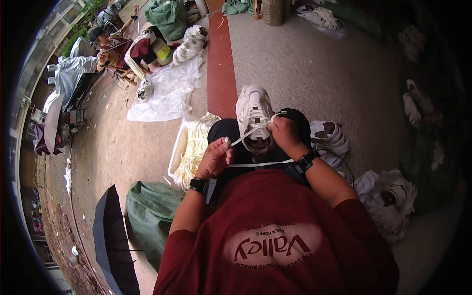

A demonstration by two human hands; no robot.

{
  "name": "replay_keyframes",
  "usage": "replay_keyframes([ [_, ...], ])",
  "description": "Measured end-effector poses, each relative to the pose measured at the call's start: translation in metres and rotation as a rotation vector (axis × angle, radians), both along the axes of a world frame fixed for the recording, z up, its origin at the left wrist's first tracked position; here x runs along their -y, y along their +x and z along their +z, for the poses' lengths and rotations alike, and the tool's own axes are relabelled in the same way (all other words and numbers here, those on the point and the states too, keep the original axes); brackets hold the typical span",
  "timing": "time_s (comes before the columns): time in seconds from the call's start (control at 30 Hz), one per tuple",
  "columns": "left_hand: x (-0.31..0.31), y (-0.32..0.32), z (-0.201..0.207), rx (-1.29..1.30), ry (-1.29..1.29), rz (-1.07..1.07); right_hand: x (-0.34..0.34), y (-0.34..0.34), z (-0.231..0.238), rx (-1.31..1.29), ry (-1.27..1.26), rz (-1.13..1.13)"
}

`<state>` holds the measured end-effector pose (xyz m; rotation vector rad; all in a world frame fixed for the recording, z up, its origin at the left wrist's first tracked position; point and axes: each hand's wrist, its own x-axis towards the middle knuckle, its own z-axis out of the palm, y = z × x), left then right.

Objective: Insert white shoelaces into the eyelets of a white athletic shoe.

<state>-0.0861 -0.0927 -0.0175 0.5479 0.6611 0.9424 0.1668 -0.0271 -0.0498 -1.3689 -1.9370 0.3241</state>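
A pale sneaker (253, 102) rests between my knees on dark trousers, toe pointing away from me. Cream shoelace (244, 137) crosses its tongue in several rows. My left hand (215, 158) is closed in a pinch on one stretch of the lace, left of the shoe's opening. On the shoe's right side, my right hand (286, 132) pinches lace close to the eyelets, with a short piece sticking out above the fingers. Its fingertips are partly hidden. Another pale strip (260, 163) runs across my lap.
A white box of loose cream laces (196, 150) stands by my left knee. More pale shoes (328, 137) lie to my right, beside a bundle of shoes (387, 199). A green sack (152, 209) and a black umbrella (112, 241) are at left. Another person (123, 51) sits far left.
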Motion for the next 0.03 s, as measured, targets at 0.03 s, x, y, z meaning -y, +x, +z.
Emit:
replay_keyframes([
  [0.03,-0.0004,0.0003,0.0008,0.002,0.005,0.003,-0.0012,0.0002,0.0018,0.002,0.005,0.003],
])
